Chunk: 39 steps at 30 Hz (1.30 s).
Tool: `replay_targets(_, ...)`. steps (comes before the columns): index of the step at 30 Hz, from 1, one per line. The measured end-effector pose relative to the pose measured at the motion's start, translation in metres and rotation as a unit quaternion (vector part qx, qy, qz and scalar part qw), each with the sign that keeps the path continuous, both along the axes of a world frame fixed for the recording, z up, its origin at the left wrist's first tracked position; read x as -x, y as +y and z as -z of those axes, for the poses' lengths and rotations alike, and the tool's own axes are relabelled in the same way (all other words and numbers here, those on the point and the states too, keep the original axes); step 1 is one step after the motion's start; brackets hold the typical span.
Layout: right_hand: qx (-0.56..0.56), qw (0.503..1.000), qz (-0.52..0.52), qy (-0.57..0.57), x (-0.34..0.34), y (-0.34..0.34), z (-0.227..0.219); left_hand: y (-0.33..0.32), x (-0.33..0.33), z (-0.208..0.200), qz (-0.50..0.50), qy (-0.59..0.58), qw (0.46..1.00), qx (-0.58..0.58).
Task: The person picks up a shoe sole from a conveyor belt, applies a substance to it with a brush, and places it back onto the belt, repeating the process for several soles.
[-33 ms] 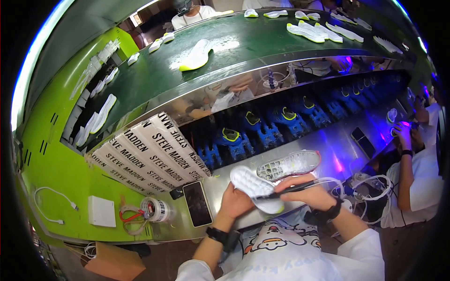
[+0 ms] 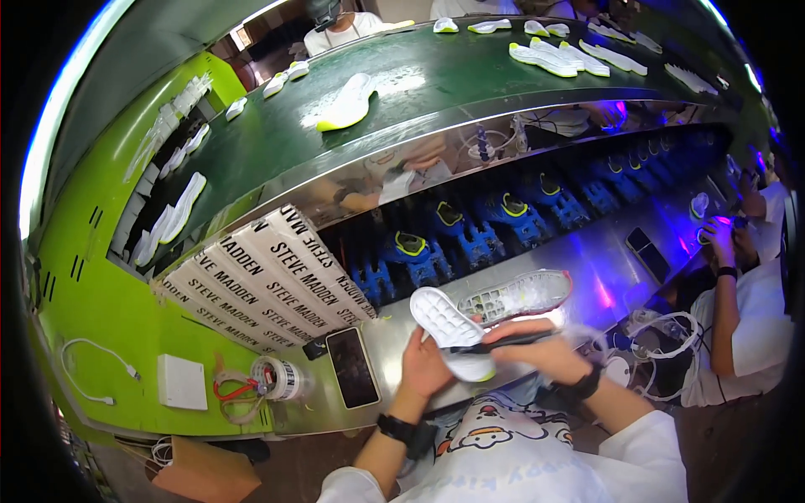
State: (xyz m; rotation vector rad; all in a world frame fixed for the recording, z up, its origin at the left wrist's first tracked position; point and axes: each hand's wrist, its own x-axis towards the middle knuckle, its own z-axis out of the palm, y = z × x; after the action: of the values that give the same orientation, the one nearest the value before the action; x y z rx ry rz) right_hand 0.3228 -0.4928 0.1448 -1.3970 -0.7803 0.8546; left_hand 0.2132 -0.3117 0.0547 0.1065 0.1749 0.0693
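Observation:
My left hand [image 2: 425,364] grips a white shoe sole [image 2: 446,315] by its left edge. The sole is tilted up, showing the grid of hollows inside it, and its lower end has a yellow-green edge. In my right hand [image 2: 547,355] is a black pen-like tool [image 2: 513,340] with a pale hose at its back end. The tool lies across the sole's lower half; whether its tip touches is hard to tell. Just beyond my hands, a second sole [image 2: 524,295], greyish with a grid and a reddish tip, rests on the metal bench [image 2: 394,335].
A printed shoe box [image 2: 277,277], a phone [image 2: 353,367] and a tub [image 2: 281,377] stand to the left. Blue shoes [image 2: 411,245] on racks fill the trough ahead. Beyond runs a green conveyor [image 2: 251,142] with several soles. At right are coiled hoses [image 2: 671,344] and a co-worker's arm [image 2: 726,302].
The sole in my left hand has turned, so more of its inner grid shows. My right hand has shifted slightly down, and the tool's tip lies farther left across the sole.

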Motion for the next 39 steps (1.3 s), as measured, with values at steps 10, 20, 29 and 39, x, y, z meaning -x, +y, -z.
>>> replay_targets(10,-0.046,0.979,-0.035,-0.198,0.055,0.022,0.011,-0.03,-0.003,0.021,-0.054,-0.09,0.978,0.178)
replay_targets(20,0.035,0.995,-0.04,0.087,0.027,0.01,0.005,-0.009,-0.005,0.006,-0.032,-0.065,0.996,0.058)
replay_targets(29,-0.138,0.949,-0.129,-0.253,0.018,0.001,-0.008,0.004,-0.017,-0.021,0.131,-0.067,0.987,-0.065)
replay_targets(39,-0.044,0.929,-0.197,-0.309,0.0,-0.024,-0.02,-0.002,-0.034,-0.07,0.263,0.146,0.875,-0.381)
